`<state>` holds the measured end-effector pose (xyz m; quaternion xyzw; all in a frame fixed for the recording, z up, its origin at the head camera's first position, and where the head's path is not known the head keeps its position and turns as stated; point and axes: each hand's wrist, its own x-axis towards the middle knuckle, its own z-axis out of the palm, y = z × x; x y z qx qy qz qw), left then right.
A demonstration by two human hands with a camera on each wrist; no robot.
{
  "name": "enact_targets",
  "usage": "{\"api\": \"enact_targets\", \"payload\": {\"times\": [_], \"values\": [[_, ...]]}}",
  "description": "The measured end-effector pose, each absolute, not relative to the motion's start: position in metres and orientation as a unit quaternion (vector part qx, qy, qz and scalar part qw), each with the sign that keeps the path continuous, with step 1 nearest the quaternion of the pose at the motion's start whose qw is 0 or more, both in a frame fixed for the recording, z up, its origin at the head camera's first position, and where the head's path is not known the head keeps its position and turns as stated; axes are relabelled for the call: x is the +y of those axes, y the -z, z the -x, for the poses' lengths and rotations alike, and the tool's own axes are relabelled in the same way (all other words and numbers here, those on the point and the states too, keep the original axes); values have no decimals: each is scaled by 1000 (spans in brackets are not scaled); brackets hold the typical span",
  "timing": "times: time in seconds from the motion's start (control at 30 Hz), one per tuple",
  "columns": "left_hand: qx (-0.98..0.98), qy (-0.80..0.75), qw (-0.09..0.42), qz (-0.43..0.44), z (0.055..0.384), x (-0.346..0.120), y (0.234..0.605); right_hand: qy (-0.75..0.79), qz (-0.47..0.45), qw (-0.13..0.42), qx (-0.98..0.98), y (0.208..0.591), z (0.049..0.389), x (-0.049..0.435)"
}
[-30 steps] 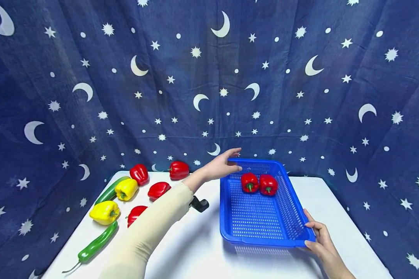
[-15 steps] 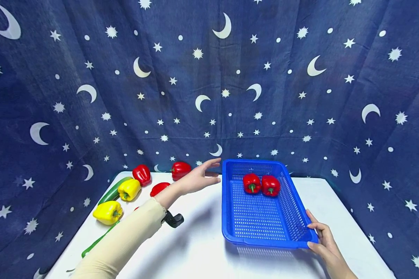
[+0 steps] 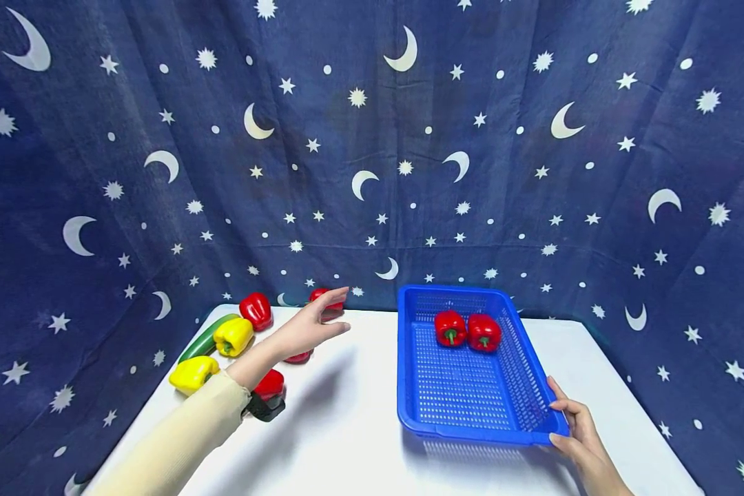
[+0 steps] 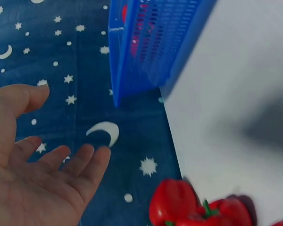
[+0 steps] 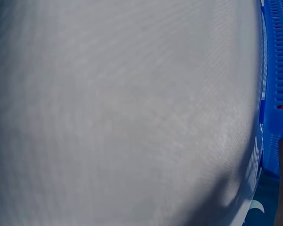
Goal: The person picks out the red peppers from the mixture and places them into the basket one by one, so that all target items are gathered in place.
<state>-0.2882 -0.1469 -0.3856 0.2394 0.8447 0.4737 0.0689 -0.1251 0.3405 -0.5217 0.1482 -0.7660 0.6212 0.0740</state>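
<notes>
My left hand (image 3: 310, 327) hovers over the table's left part, its fingers extended, thumb apart and nothing held. Just behind its fingertips a red bell pepper (image 3: 322, 295) is partly covered, and another red bell pepper (image 3: 299, 357) peeks out below the palm. A third red bell pepper (image 3: 271, 383) lies by the black wrist strap. My right hand (image 3: 585, 441) grips the near right corner of a blue plastic basket (image 3: 471, 435), thumb in front and fingers along the side. Two red bell peppers, one left (image 3: 450, 328) and one right (image 3: 484, 333), sit inside toward the back.
Farther left are another red bell pepper (image 3: 256, 311), two yellow bell peppers, one behind (image 3: 233, 336) and one in front (image 3: 192, 374), and a long dark green vegetable (image 3: 206, 339). A starry blue curtain (image 3: 372, 138) hangs behind the white table (image 3: 347, 441).
My left hand has moved left, away from the basket's far left corner to above the loose peppers. The arm now hides the long green pepper in front. The right hand keeps its grip.
</notes>
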Motion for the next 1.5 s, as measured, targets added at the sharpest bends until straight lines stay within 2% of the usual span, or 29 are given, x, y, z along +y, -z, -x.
{"api": "enact_targets", "payload": {"times": [0.27, 0.57, 0.7, 1.07, 1.3, 1.5], "values": [[874, -450, 25, -181, 289, -178, 398, -632, -174, 84, -750, 524, 125, 341], [913, -398, 15, -92, 299, -206, 417, -634, -166, 76, -752, 524, 124, 341], [923, -377, 29, -65, 303, -212, 424, -632, -162, 79, -754, 524, 124, 340], [943, -312, 109, 34, 317, -220, 438, -644, -201, 95, -732, 526, 126, 341], [939, -311, 135, 61, 320, -219, 442, -630, -148, 71, -759, 523, 125, 340], [933, -318, 146, 80, 324, -220, 446, -641, -161, 75, -746, 522, 124, 339]]}}
